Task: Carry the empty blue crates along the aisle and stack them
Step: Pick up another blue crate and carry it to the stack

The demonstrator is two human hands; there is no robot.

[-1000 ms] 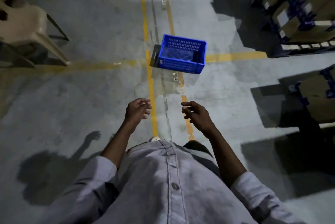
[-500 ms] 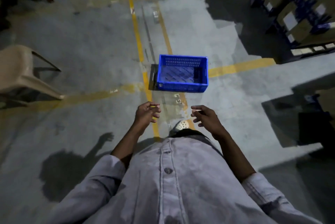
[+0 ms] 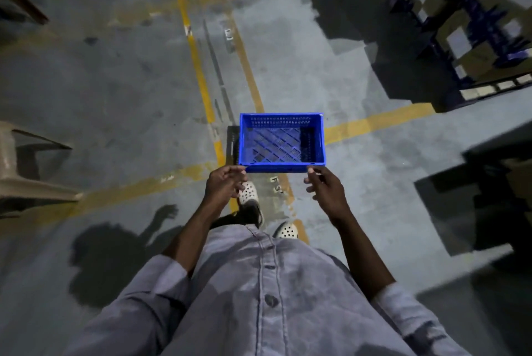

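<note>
"P 3" floor marking beside blue crate

The floor was bare grey concrete, scuffed and stained, dimly lit, with brighter patches ahead of the fingers and to their right. Yellow painted lines ran away from the fingertips up the aisle, and another yellow band crossed them, passing just beyond the fingers on both sides. Small painted characters sat on the floor between the two sets of fingers. Far left of the fingers stood a beige plastic chair. Well beyond the fingers to the right, stacked cardboard boxes with blue strapping rested on a pallet, throwing a hard dark shadow. A soft body shadow lay on the concrete down-left of the fingers.
</note>
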